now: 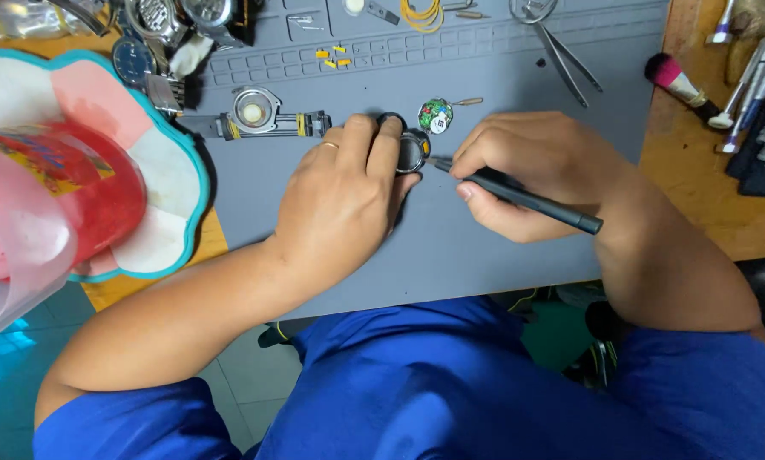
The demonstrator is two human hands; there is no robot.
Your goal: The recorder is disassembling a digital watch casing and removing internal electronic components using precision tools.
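Note:
My left hand (340, 200) rests on the grey work mat (485, 247) and pinches a small round dark watch case (411, 151) between its fingertips. My right hand (536, 170) grips a slim black pen-shaped tool (527, 198), whose metal tip touches the right edge of the watch case. Just beyond the case lies a colourful round watch dial (435, 115) with a thin stem. Left of my fingers sits a watch in a holder (259, 119) with black and yellow strap ends.
Metal tweezers (566, 55), small yellow parts (331, 58) and a yellow ring (421, 13) lie at the mat's far side. Several wristwatches (157, 34) crowd the upper left. A red cup on a flower-shaped tray (76, 179) stands left. A pink brush (685, 89) and tools lie right.

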